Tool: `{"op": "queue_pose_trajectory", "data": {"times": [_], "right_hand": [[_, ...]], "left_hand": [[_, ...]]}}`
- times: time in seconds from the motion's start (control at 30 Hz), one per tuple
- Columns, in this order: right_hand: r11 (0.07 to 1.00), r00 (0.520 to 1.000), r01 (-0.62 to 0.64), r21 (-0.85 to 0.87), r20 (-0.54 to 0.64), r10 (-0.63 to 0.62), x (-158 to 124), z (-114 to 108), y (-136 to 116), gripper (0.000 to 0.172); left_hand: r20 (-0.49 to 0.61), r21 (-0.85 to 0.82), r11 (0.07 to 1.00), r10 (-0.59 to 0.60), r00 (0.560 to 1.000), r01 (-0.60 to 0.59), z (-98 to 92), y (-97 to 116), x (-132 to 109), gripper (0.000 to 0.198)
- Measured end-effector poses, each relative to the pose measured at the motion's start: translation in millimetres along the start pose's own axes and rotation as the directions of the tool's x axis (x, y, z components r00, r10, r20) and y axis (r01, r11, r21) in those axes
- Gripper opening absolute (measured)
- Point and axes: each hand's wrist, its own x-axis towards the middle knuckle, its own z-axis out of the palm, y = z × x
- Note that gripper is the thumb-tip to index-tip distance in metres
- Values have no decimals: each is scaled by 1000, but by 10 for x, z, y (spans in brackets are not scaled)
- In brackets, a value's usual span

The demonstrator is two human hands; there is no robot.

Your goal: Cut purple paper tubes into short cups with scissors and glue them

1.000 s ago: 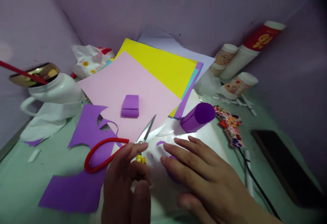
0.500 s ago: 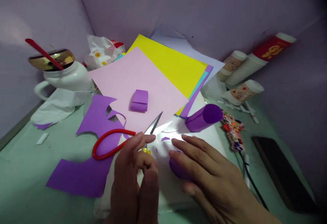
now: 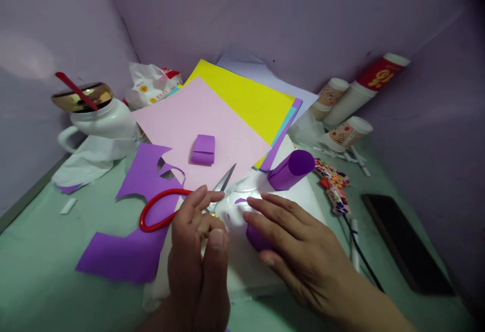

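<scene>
My left hand (image 3: 199,246) is in front of the scissors (image 3: 162,205), its fingers curled toward the thumb in a loose pinch. Whatever it may hold is hidden. Red loop handles show beside the hand, and the blades point up over the pink paper. My right hand (image 3: 299,243) is stretched out with fingers spread, over a small purple paper piece (image 3: 257,238) that it partly covers. I cannot tell whether it presses on it. Beyond it stands a tilted purple paper tube (image 3: 290,170). A folded purple paper piece (image 3: 203,149) lies on the pink sheet (image 3: 182,109).
Cut purple paper (image 3: 117,258) lies left, near a white mug (image 3: 106,120) with a red stick and gold lid. Yellow paper (image 3: 246,102) lies at the back. Paper cups (image 3: 350,102), a floral cloth-covered object (image 3: 333,185) and a phone (image 3: 405,243) are on the right.
The view has shifted slightly, so things on the right appear further left. Both hands keep nearly the same pose, with the right hand still over the purple piece.
</scene>
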Motion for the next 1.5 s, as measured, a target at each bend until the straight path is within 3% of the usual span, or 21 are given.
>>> {"op": "queue_pose_trajectory", "data": {"times": [0.07,0.17,0.23,0.5,0.8,0.87,0.97,1.07,1.17,1.3,1.4,1.5], "right_hand": [[1000,1000,2,-4,-5,-2,10,0,-1,39],[1000,1000,8,-16,-16,-8,24,4,-7,38],[1000,1000,5,-21,-20,-6,29,7,-13,39],[1000,999,7,-7,-37,-7,22,8,-14,39],[999,1000,12,36,-10,-12,13,9,13,38],[997,1000,-4,80,-13,5,-24,4,32,44],[973,995,-37,226,-78,56,-118,-3,50,63],[893,980,-57,447,-147,136,-225,6,43,72],[727,936,-34,686,-233,264,-296,31,31,74],[486,843,23,874,-278,460,-383,85,48,69],[442,784,-77,894,-220,581,-495,164,71,64],[439,741,-173,881,-178,647,-579,255,87,45]], "left_hand": [[-41,-93,994,-63,997,59,17,8,-8,20],[-101,-262,946,-221,970,189,49,21,-44,41],[-98,-305,923,-277,956,236,57,15,-65,43],[-145,-222,973,-104,984,71,34,-3,-31,40],[-117,-310,946,-138,984,96,73,49,-57,43],[-65,-300,945,-153,986,127,85,68,-69,46],[122,-189,971,-123,985,144,112,58,-96,56],[311,-106,982,-114,944,154,163,22,-126,67],[378,-55,979,-161,912,196,222,12,-138,75],[355,17,965,-250,901,261,278,16,-136,74],[341,12,964,-253,905,265,303,14,-146,70],[283,69,976,-217,934,206,319,33,-163,64]]}}
